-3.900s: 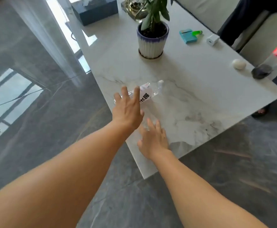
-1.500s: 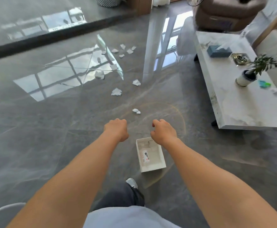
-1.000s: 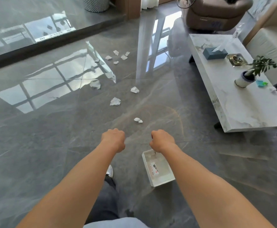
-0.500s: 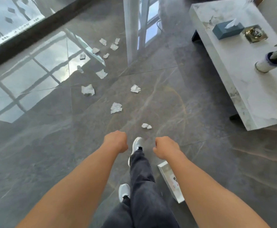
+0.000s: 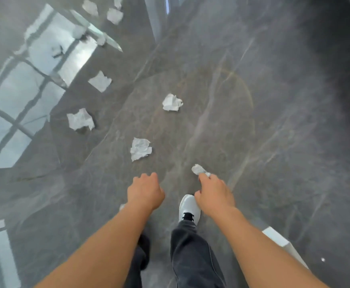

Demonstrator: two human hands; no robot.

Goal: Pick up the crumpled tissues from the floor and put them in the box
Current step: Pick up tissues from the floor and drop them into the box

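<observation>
Several crumpled white tissues lie scattered on the glossy grey floor. The nearest small tissue [image 5: 198, 169] shows just past the fingertips of my right hand [image 5: 213, 195]; I cannot tell whether they touch. Another tissue [image 5: 140, 149] lies ahead of my left hand [image 5: 145, 192], and more tissues [image 5: 171, 102] [image 5: 80, 119] [image 5: 99, 81] lie farther out. Both hands hang over the floor with fingers curled and nothing visibly in them. A corner of the white box [image 5: 279, 239] peeks out on the floor behind my right forearm.
My own legs in dark trousers and a white shoe [image 5: 189, 206] are below the hands. Bright window reflections [image 5: 14, 100] cover the floor at left. More tissues [image 5: 114, 16] lie at the top edge. The view is motion-blurred.
The view has tilted down and moved forward; the tissues are closer and the table has left the view. The box has slid to the lower right. My right hand is now beside the nearest tissue.
</observation>
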